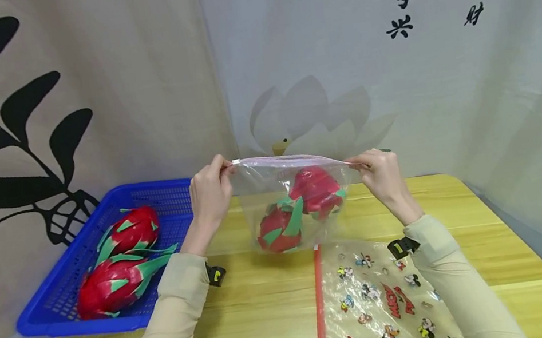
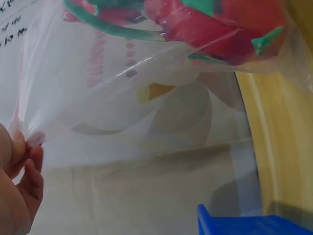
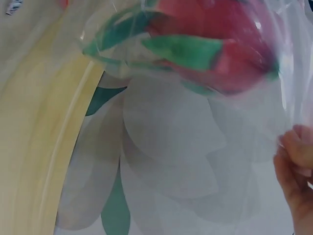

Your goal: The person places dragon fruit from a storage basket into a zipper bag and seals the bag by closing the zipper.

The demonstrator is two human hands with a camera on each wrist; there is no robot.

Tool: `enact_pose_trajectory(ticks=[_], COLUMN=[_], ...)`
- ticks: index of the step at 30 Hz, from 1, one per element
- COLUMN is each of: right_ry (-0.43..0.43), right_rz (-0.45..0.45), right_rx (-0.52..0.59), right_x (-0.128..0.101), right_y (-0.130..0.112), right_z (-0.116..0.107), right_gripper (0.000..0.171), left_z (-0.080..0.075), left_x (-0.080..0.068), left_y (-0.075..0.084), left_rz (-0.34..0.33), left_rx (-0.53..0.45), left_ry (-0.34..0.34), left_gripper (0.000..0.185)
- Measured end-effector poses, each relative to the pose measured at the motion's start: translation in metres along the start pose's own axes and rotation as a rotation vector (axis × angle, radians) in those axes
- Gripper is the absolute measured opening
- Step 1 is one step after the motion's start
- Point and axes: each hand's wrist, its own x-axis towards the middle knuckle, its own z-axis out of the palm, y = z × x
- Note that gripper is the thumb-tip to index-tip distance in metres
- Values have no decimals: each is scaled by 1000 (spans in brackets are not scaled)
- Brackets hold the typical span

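Note:
A clear zip bag [image 1: 256, 211] with a pale pink top strip hangs stretched between both hands above the table. My left hand [image 1: 210, 192] pinches its upper left corner, beside a small white slider. At the opposite upper corner, my right hand [image 1: 378, 174] pinches the edge of the strip. Two red dragon fruits with green scales are inside: one dragon fruit [image 1: 317, 190] higher at the right, another dragon fruit [image 1: 276, 232] lower at the left. The left wrist view shows the left thumb and finger on the bag's corner [image 2: 35, 138].
At the left, a blue basket [image 1: 47, 316] holds two more dragon fruits [image 1: 111, 287]. A clear bag printed with cartoon figures [image 1: 377, 333], red along one edge, lies flat on the wooden table [image 1: 252, 333]. Printed cloth [image 1: 293, 27] hangs behind.

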Motion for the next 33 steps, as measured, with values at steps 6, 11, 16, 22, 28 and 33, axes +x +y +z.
enact_pose_trajectory(ticks=[6, 11, 16, 22, 28, 33], right_ry=[88, 32, -31, -82, -199, -355], right_rz=[15, -23, -60, -76, 37, 199], right_rx=[-5, -1, 81, 120, 135, 116], right_x=[9, -6, -22, -41, -57, -62], right_y=[3, 11, 17, 26, 32, 30], right_z=[1, -2, -13, -27, -40, -47], right_gripper=[23, 19, 16, 22, 20, 13], left_z=[6, 5, -3, -8, -9, -11], left_x=[4, -14, -33, -50, -62, -67], left_y=[0, 7, 21, 33, 33, 35], left_rz=[-102, -203, -123, 107, 110, 110], left_rx=[-218, -392, -371, -201, -175, -307], left_ry=[-72, -203, -280, -294, -383, -499], left_gripper=[8, 9, 11, 8, 7, 7])
